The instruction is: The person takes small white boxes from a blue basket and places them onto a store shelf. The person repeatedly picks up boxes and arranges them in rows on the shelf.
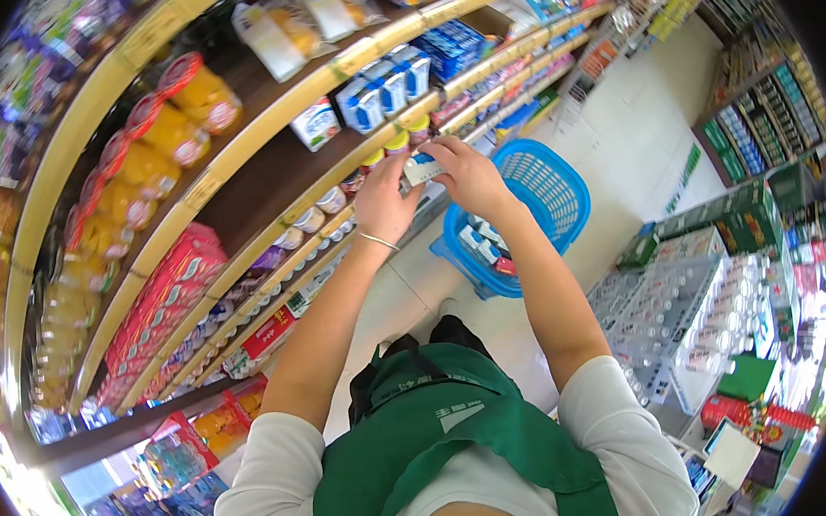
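Observation:
Between my hands is a small white carton (421, 172) with some blue on it, held at the front of the shelves. My left hand (385, 203) grips it from the left, and my right hand (470, 175) has its fingers on the other side. Printing shows on the carton's face. Just beyond my hands, blue-and-white drink cartons (384, 91) stand in a row on a shelf, with one white carton (316, 124) beside them. Under my right forearm a blue plastic basket (545, 180) rests on the floor, with several blue-and-white packs (482, 243) inside.
Shelves with yellow front rails (262, 135) curve along my left, bearing jars of orange fruit (155, 170) and a pink multipack (166, 294). Small tubs (310, 219) line a lower shelf. To my right are stacked packs of water bottles (712, 313) and green boxes (730, 219).

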Demonstrator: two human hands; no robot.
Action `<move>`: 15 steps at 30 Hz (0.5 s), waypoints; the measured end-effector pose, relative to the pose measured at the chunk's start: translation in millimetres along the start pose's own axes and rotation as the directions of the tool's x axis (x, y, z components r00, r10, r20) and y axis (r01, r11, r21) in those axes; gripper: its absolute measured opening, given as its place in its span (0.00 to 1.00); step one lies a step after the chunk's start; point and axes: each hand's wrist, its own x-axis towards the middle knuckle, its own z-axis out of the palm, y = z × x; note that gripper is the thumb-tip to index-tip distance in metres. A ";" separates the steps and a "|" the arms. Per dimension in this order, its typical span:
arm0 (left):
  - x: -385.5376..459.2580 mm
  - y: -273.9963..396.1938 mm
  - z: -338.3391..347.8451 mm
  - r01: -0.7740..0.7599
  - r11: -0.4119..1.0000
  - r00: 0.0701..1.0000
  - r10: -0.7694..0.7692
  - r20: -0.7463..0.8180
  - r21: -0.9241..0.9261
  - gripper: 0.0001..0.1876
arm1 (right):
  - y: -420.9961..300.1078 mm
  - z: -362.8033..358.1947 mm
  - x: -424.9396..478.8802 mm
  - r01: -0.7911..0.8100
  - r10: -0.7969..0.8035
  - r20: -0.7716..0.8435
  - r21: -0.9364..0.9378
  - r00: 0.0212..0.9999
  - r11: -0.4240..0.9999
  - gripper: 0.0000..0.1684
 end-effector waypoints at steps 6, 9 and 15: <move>13.1 -29.5 -80.2 0.075 0.987 0.984 -0.051 -0.172 0.140 0.25 | -59.4 24.5 76.3 0.241 -0.240 -0.039 0.023 0.970 0.970 0.29; 19.9 -37.0 -93.0 0.157 0.983 0.971 -0.137 -0.195 0.091 0.24 | -55.5 43.7 102.6 0.344 -0.347 -0.083 -0.040 0.934 0.938 0.29; 23.8 -71.8 -76.1 0.240 0.969 0.952 -0.224 -0.210 0.051 0.25 | -43.6 65.3 124.5 0.327 -0.326 0.027 -0.102 0.945 0.940 0.27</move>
